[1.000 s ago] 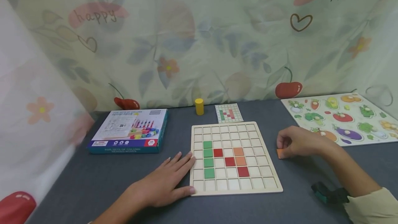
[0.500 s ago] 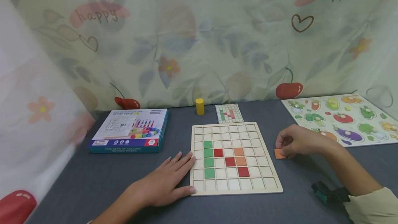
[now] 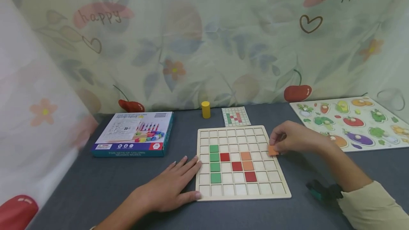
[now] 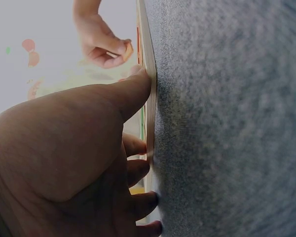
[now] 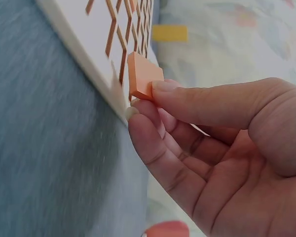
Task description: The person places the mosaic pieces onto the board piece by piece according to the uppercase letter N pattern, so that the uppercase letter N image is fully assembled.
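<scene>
A wooden grid board lies in the middle of the table, with several green tiles, red tiles and two orange tiles set in its squares. My left hand rests at the board's left edge, fingers spread and straight, the thumb and fingertips touching the rim. With thumb and fingers my right hand pinches a square orange tile over the board's right edge. The right wrist view shows that tile held by one side, tilted, near the board's frame.
Behind the board lies a small pattern card, with a yellow cylinder to its left. A boxed bead set is at the left. On the right lies a vegetable puzzle board. A printed curtain hangs behind the table.
My right hand has moved left and slightly away from me, bringing the orange tile from the table beside the board to over its right edge. The left hand has stayed put.
</scene>
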The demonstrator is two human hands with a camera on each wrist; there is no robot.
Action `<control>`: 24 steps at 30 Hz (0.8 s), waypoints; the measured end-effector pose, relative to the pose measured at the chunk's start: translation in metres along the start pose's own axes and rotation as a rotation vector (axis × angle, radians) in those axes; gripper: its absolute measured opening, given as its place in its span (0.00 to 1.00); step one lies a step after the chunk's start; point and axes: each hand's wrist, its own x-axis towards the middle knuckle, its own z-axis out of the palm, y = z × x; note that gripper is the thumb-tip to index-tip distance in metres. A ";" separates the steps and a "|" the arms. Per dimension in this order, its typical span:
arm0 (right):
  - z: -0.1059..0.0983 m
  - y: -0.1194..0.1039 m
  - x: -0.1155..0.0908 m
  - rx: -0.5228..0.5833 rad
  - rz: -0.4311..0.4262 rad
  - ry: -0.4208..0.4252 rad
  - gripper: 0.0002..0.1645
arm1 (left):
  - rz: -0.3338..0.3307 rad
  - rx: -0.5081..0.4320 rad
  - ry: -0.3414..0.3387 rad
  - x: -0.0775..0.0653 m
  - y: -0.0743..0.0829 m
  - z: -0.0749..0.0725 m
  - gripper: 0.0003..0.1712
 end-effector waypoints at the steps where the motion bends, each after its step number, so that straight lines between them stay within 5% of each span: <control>1: 0.001 -0.003 0.003 -0.008 -0.001 0.004 0.04 | -0.001 0.002 0.000 0.000 0.000 0.000 0.49; 13: 0.025 -0.030 0.042 -0.064 -0.048 0.042 0.04 | 0.001 -0.007 -0.004 0.000 0.000 0.001 0.49; 24: 0.039 -0.039 0.049 -0.187 -0.078 0.073 0.05 | -0.002 0.001 -0.003 -0.001 0.000 0.000 0.49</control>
